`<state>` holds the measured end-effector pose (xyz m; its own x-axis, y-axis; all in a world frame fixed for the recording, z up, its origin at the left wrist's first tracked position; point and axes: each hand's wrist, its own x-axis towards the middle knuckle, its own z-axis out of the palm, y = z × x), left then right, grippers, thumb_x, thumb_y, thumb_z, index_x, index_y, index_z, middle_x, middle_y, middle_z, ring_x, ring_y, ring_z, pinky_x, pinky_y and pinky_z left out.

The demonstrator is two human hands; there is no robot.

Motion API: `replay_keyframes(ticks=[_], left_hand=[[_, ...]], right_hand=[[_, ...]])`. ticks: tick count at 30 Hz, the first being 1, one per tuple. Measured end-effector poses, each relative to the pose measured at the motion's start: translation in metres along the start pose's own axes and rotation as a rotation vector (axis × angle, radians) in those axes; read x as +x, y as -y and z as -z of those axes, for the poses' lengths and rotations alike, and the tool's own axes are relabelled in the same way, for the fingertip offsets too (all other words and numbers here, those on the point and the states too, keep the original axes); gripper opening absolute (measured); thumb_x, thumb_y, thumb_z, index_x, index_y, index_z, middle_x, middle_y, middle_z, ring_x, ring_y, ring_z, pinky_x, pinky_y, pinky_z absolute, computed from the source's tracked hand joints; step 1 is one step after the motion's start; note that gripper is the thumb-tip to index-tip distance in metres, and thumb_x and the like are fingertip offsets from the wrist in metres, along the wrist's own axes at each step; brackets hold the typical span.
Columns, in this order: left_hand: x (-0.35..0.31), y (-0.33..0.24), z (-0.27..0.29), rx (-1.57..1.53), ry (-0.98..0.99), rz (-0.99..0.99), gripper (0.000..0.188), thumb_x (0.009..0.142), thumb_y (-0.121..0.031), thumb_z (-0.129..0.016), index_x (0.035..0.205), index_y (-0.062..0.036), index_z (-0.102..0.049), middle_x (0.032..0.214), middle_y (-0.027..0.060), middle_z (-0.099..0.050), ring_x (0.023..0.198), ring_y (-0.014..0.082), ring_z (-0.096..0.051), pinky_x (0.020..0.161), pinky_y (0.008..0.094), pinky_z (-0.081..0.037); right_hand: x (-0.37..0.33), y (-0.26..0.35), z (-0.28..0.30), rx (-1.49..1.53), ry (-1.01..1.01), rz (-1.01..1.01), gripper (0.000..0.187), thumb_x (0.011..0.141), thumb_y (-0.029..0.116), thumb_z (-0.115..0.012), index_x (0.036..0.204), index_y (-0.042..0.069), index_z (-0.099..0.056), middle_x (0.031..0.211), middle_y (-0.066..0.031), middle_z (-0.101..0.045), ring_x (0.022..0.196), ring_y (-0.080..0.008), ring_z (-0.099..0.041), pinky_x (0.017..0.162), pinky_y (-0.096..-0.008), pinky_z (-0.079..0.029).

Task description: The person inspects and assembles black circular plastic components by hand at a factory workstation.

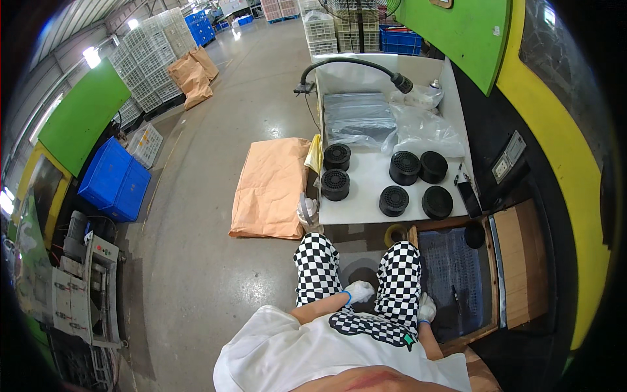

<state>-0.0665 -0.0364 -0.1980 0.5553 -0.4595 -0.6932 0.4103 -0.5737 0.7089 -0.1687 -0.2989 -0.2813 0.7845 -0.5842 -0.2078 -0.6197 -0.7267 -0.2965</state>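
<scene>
- Fingers of the left hand (359, 291), in a white glove with a blue cuff, curl loosely between the knees; whether they grip anything I cannot tell.
- Fingers of the right hand (426, 308), gloved the same way, rest against the outer side of the right knee; their grip cannot be made out either.
- Both knees wear black-and-white checkered trousers (317, 266), and the hands sit low, well apart from the white table (369, 183) ahead.
- Nearest the right hand lies a dark blue mat (450, 271) in a wooden tray, with a black round part (475, 234) at its far corner.
- On the table stand six black round ribbed parts (394, 200), in loose pairs.
- Behind them lie a stack of grey sheets (358, 116) and clear plastic bags (424, 130).
- A black hose (353, 64) arcs over the table's far end.
- Left of the table a tan sack (271, 186) lies flat on the concrete floor.
- Far left stand blue crates (114, 179).
</scene>
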Motion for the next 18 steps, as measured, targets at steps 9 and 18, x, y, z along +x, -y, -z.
replay_keyframes(ticks=[9,18], left_hand=[[0.015,0.018,-0.001,0.009,0.027,-0.029,0.023,0.078,-0.028,-0.048,0.079,-0.0069,-0.057,0.061,0.0024,-0.055,0.052,0.0119,-0.052,0.048,0.0245,-0.042],[0.019,0.024,-0.002,0.037,0.001,-0.067,0.023,0.077,-0.027,-0.049,0.081,-0.0066,-0.060,0.061,0.0026,-0.056,0.053,0.0129,-0.054,0.049,0.0261,-0.043]], right_hand=[[-0.001,-0.001,0.001,0.041,-0.051,0.047,0.054,0.088,0.042,-0.025,0.081,0.001,-0.060,0.087,-0.0207,-0.059,0.082,-0.0381,-0.055,0.075,-0.0443,-0.042],[-0.002,0.006,0.005,0.024,-0.046,0.013,0.053,0.088,0.041,-0.025,0.081,0.001,-0.060,0.086,-0.0207,-0.059,0.082,-0.0373,-0.055,0.074,-0.0443,-0.042]])
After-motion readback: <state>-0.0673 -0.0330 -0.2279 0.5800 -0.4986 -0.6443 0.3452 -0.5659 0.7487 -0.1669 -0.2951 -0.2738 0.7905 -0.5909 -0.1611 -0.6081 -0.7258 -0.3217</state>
